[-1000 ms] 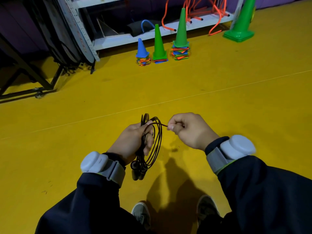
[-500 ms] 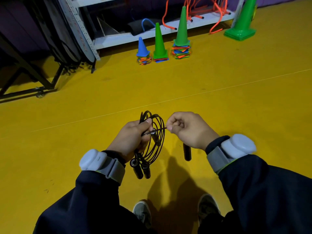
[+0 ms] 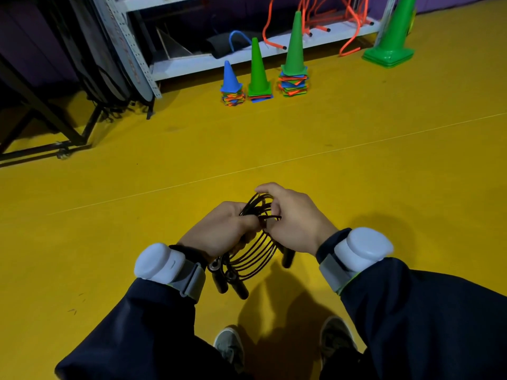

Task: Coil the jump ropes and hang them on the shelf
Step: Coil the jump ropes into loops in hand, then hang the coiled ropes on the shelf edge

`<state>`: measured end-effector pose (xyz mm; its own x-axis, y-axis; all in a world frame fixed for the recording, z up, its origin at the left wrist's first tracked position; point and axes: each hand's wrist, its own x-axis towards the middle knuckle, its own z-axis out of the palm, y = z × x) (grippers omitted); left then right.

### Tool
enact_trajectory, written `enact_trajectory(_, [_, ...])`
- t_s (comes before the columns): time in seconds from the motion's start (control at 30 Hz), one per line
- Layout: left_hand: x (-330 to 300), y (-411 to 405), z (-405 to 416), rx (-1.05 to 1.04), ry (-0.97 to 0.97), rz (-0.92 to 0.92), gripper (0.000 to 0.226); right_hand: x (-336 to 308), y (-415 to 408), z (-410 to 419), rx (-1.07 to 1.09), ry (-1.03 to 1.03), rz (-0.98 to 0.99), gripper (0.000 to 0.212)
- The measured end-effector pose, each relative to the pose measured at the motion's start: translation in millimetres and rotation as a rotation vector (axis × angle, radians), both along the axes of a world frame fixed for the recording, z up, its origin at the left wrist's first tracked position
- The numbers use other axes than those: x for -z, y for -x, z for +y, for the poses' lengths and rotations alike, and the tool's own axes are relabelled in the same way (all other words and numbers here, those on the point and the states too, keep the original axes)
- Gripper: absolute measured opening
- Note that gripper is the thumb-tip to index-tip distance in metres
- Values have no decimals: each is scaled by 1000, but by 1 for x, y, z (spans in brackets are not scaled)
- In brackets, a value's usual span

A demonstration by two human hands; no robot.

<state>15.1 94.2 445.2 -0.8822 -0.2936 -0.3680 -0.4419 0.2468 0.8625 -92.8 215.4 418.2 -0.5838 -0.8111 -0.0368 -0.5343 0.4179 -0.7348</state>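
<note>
A black jump rope is coiled into several loops in front of me, over the yellow floor. My left hand grips the coil on its left side, and two black handles hang below that wrist. My right hand pinches the rope's free end at the top right of the coil, touching the loops; a third black handle dangles under it. The white metal shelf stands far ahead, with orange ropes draped on it.
Blue and green cones on stacks of flat coloured markers stand before the shelf, and a large green cone stands at its right end. A black wheeled rack with dark gear is at the left. My shoes show below.
My right hand has moved left and up onto the coil, bringing the free rope end against the loops. The coil has tilted and its loops have spread wider.
</note>
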Motion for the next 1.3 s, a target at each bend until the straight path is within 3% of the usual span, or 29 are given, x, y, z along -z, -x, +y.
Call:
enact_trajectory(0.23, [-25, 13, 7, 122, 339, -19, 18, -8, 4, 3, 114, -4, 88, 60])
enact_trajectory(0.4, [-46, 14, 4, 55, 335, -3, 18, -27, 0, 5, 62, 69, 160, 5])
enact_trajectory(0.57, [-61, 2, 8, 58, 344, 112, 21, -60, 2, 13, 148, 29, -34, 8])
enact_trajectory(0.73, [-80, -11, 14, -51, 226, 271, 18, -91, 6, 19, 156, 95, -130, 12])
enact_trajectory(0.93, [-113, -6, 13, -84, 397, 380, 7, -129, 15, 18, 113, 116, -136, 9])
enact_trajectory(1.07, [-127, 9, 4, -123, 473, 501, 27, -152, 30, 8, 103, 173, -293, 11])
enact_trajectory(1.17, [-133, 30, -10, -190, 522, 597, 20, -166, 47, -8, 95, 219, -426, 14])
enact_trajectory(1.3, [-147, 70, -44, -222, 528, 654, 12, -187, 79, -40, 88, 310, -434, 5])
